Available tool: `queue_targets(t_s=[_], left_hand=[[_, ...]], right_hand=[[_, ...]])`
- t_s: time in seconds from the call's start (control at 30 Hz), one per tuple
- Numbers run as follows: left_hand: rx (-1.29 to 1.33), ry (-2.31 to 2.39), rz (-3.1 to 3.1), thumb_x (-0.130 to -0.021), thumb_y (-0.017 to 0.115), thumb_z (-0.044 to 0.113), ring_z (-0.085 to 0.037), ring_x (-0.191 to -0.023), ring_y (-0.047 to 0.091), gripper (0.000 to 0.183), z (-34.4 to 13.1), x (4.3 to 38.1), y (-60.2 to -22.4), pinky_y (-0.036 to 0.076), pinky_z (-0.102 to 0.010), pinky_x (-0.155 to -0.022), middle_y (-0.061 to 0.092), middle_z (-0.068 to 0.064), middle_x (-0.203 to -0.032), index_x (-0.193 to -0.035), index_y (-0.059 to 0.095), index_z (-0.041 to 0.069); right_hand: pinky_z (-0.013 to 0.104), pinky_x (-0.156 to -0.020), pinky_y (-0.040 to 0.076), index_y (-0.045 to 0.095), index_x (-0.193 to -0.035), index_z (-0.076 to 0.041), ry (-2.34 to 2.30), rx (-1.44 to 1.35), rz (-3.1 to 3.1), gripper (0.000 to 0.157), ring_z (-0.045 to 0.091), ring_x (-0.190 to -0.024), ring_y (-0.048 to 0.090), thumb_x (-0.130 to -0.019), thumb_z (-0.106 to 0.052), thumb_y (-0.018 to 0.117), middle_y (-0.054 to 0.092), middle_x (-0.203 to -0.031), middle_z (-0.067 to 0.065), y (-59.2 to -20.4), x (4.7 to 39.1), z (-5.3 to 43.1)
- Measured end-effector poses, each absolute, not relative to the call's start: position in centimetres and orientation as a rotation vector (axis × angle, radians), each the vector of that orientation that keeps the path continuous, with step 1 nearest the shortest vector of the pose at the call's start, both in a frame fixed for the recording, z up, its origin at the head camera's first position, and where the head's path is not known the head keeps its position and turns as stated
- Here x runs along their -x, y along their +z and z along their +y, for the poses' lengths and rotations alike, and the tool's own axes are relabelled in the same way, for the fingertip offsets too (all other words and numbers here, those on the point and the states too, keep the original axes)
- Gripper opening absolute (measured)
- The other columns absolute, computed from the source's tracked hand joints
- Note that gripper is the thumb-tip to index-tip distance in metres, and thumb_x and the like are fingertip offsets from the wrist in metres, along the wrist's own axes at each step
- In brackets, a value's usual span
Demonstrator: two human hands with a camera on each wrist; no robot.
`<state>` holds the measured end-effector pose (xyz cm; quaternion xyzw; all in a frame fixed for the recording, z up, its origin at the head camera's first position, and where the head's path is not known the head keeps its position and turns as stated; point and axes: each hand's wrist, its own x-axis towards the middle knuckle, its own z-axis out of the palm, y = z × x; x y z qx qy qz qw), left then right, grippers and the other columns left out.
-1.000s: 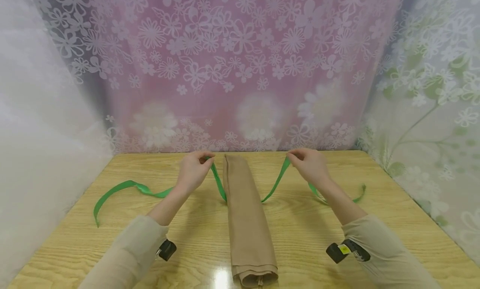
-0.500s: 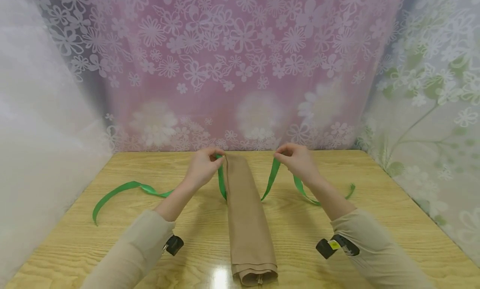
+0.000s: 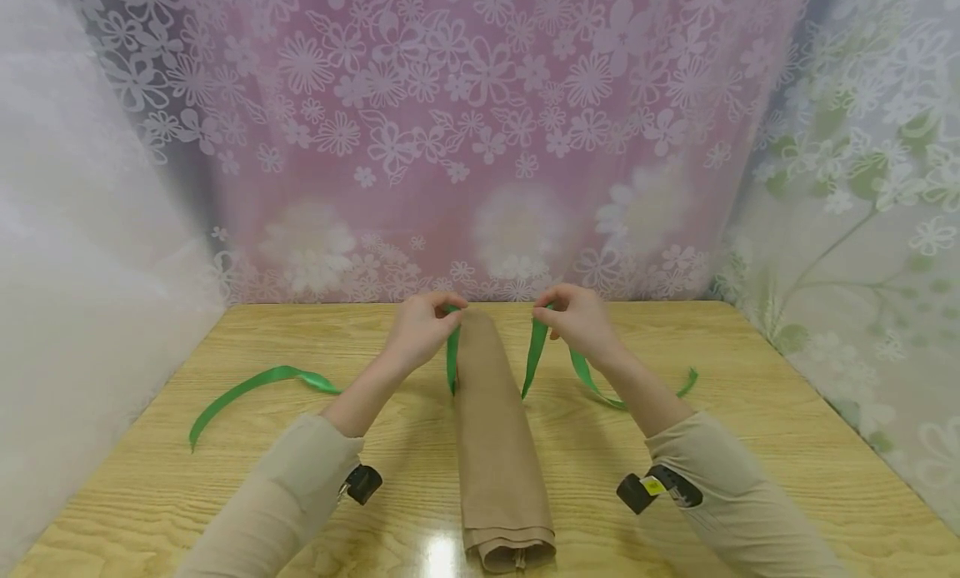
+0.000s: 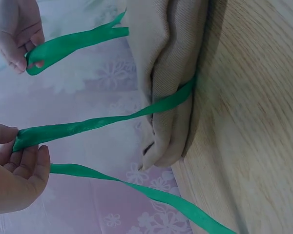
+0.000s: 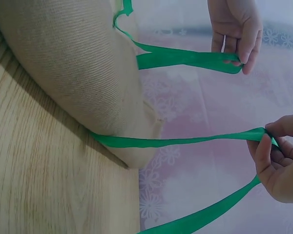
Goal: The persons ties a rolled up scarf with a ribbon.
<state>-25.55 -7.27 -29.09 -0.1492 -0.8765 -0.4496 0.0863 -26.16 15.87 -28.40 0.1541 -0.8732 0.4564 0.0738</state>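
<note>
A beige-brown bundle of rolled cloth (image 3: 501,428) lies lengthwise in the middle of the table. A green ribbon (image 3: 534,353) passes beneath its far part and rises on both sides. My left hand (image 3: 422,328) pinches the ribbon between thumb and fingers at the roll's upper left edge. To the right of the roll, my right hand (image 3: 581,324) pinches the other side of the ribbon, held above the table. Both wrist views show the ribbon pulled up from the cloth (image 4: 173,73) to the fingers, its loose ends trailing behind each hand.
The wooden table (image 3: 360,503) carries the ribbon's left tail (image 3: 247,386) and its right tail (image 3: 686,385). A floral curtain (image 3: 480,145) hangs behind the table's far edge. Pale sheets hang along both sides.
Both hands have moved inward toward the roll, each still pinching the ribbon, so the raised ribbon stands steeper. The right tail has slid left along the table. The cloth roll has stayed in place.
</note>
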Motion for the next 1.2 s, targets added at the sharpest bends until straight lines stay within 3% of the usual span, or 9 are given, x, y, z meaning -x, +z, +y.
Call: queue_targets(t_s=[0.13,0.33,0.57,0.87,1.03,1.2], left_hand=[[0.455,-1.345,-2.61,-0.09,0.057,0.013,-0.017,-0.077,0.056,0.02,-6.8,25.6,-28.9,0.043,-0.027,-0.06,0.065,-0.006,-0.094,-0.107,0.068,0.008],[0.49,-1.348,-2.622,-0.09,0.056,0.011,-0.014,-0.053,0.044,0.02,-6.3,25.5,-28.4,0.035,-0.026,-0.05,0.066,-0.008,-0.083,-0.106,0.068,0.007],[0.508,-1.377,-2.643,-0.091,0.055,0.011,-0.014,-0.049,0.043,0.021,-5.9,25.4,-27.9,0.034,-0.024,-0.047,0.065,-0.005,-0.081,-0.108,0.066,0.006],[0.562,-1.332,-2.691,-0.093,0.047,0.01,-0.009,-0.038,0.024,0.027,-5.7,25.7,-27.4,0.024,-0.022,-0.039,0.063,-0.004,-0.076,-0.115,0.062,0.007],[0.619,-1.263,-2.693,-0.093,0.049,0.007,-0.009,-0.043,0.032,0.027,-5.7,25.9,-27.2,0.029,-0.021,-0.042,0.062,-0.005,-0.078,-0.116,0.062,0.005],[0.631,-1.218,-2.697,-0.093,0.053,0.008,-0.016,-0.07,0.054,0.028,-5.5,26.2,-27.0,0.041,-0.024,-0.056,0.063,-0.006,-0.098,-0.119,0.06,0.004]], right_hand=[[0.034,-0.065,0.051,0.062,-0.095,0.004,1.433,-0.476,-2.621,0.015,0.023,-0.062,0.058,-0.086,-0.008,0.061,0.066,-0.086,0.015,-28.2,26.1,15.5],[0.032,-0.063,0.052,0.059,-0.097,0.007,1.524,-0.512,-2.639,0.016,0.023,-0.067,0.06,-0.085,-0.004,0.058,0.067,-0.085,0.018,-28.0,26.0,15.1],[0.035,-0.065,0.054,0.057,-0.103,0.008,1.569,-0.592,-2.678,0.019,0.022,-0.074,0.066,-0.088,-0.003,0.058,0.061,-0.087,0.017,-27.8,26.0,14.8],[0.041,-0.067,0.054,0.054,-0.119,0.003,1.409,-0.565,-2.804,0.033,0.018,-0.066,0.063,-0.087,-0.004,0.058,0.062,-0.084,0.013,-27.5,26.5,14.2],[0.039,-0.067,0.053,0.05,-0.124,0.003,1.343,-0.593,-2.844,0.04,0.019,-0.064,0.061,-0.086,-0.004,0.06,0.062,-0.084,0.011,-27.4,26.7,13.8],[0.037,-0.066,0.052,0.049,-0.126,0.004,1.336,-0.629,-2.847,0.04,0.02,-0.065,0.06,-0.087,-0.004,0.059,0.062,-0.082,0.011,-27.5,26.7,13.3]])
